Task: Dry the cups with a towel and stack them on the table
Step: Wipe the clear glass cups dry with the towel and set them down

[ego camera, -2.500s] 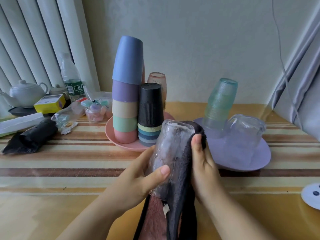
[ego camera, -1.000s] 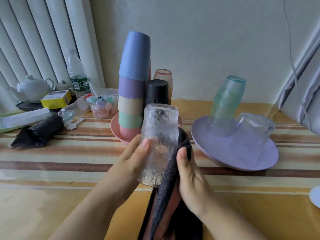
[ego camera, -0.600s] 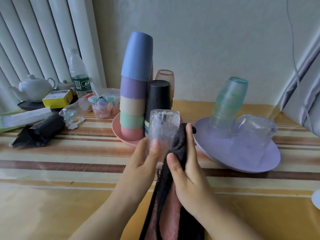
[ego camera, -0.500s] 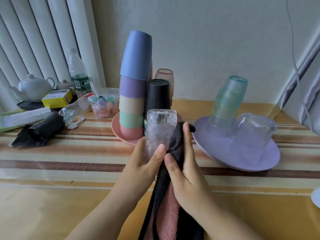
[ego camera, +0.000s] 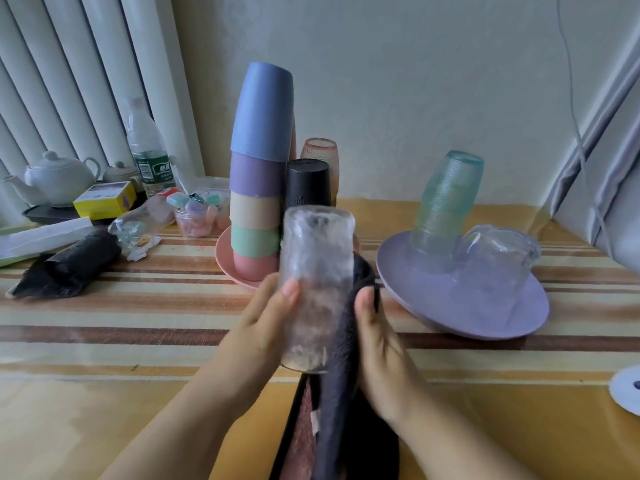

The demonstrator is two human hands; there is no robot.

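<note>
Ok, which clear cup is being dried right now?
The tall clear glass, upside down between both hands against the dark towel; the other clear cup sits on the purple plate.

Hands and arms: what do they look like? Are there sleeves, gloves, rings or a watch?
Both hands are bare: no gloves on the left hand or the right hand, and no rings show. Both forearms are bare as far as the picture reaches, with no sleeves, watch or bracelet in view. The nails are short and look unpainted. No cables or markings show.
</note>
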